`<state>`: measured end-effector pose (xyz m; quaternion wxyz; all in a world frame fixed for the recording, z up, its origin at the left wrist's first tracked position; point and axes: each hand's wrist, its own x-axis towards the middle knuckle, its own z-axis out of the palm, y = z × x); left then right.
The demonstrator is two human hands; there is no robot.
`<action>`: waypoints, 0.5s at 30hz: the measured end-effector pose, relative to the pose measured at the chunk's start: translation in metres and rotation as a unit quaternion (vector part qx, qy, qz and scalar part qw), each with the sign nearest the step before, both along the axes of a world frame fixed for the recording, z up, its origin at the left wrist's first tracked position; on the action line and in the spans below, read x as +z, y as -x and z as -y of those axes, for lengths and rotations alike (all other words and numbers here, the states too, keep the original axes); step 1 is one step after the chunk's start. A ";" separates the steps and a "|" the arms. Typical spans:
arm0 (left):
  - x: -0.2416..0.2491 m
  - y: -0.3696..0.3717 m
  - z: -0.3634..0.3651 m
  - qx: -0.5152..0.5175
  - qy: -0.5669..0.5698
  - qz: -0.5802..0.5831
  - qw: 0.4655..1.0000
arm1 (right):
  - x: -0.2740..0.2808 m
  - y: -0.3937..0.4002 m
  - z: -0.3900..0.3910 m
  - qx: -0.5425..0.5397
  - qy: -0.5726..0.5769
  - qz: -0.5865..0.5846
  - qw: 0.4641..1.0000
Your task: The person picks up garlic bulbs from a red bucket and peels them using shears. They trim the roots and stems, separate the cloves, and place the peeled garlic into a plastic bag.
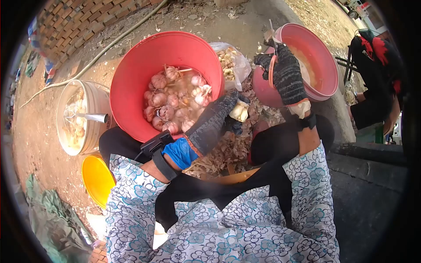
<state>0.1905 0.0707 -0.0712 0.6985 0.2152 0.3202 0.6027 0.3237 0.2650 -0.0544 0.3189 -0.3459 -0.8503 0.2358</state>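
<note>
My left hand [211,117], in a dark knitted glove with a blue cuff, is closed around a partly peeled garlic bulb [239,111]. It is just right of a big red bucket [131,61], where several whole garlic bulbs [166,112] sit in cloudy water. My right hand [286,72], in a similar dark glove, is raised in front of a pink bucket [330,70], its fingers curled. A thin orange curved piece [272,70] lies along those fingers, and a dry stalk [270,25] sticks up beyond them; I cannot tell what the hand grips.
Peeled cloves fill a clear plastic bag [240,72] between the buckets. Garlic skins [226,153] cover the ground between my legs. At left stand a white bucket [90,116] with a metal-handled tool and a yellow bucket [97,179]. Another person [372,79] sits at right.
</note>
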 end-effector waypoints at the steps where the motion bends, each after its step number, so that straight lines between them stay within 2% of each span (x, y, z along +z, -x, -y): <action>1: -0.001 -0.002 0.003 -0.007 -0.015 -0.035 0.999 | -0.005 0.009 -0.016 -0.011 -0.059 0.027 0.998; 2: -0.001 -0.001 0.003 -0.015 -0.017 -0.039 0.999 | -0.009 0.006 -0.019 -0.019 -0.060 0.024 0.998; 4: -0.002 0.002 0.000 -0.001 0.015 -0.016 1.000 | -0.015 0.000 -0.029 0.038 -0.197 -0.005 0.980; 5: 0.000 0.001 -0.001 -0.002 0.015 -0.018 1.000 | -0.003 -0.001 -0.018 0.038 -0.197 -0.007 0.980; 6: 0.003 0.000 0.000 0.016 0.016 -0.053 0.998 | 0.018 -0.006 0.007 0.005 0.006 -0.013 1.000; 7: 0.006 -0.001 0.000 0.033 0.017 -0.089 0.995 | 0.028 -0.013 0.030 -0.027 0.210 -0.019 0.977; 8: 0.008 -0.002 0.001 0.030 0.019 -0.092 0.995 | 0.019 -0.021 0.046 -0.028 0.212 -0.022 0.977; 9: 0.011 -0.003 0.000 0.033 0.028 -0.123 0.992 | 0.003 -0.030 0.059 0.035 0.087 -0.010 0.996; 11: 0.011 -0.008 -0.001 0.030 0.037 -0.159 0.986 | -0.022 -0.047 0.085 0.154 -0.166 0.012 0.974; 13: -0.004 -0.013 -0.003 0.038 0.075 -0.282 0.956 | -0.002 -0.036 0.122 0.080 -0.036 0.091 0.992; 14: -0.015 -0.013 -0.001 0.020 0.049 -0.332 0.942 | -0.004 -0.035 0.125 0.076 -0.030 0.087 0.993; 15: -0.022 -0.016 0.001 0.013 0.050 -0.335 0.941 | -0.005 -0.036 0.127 0.069 -0.026 0.084 0.994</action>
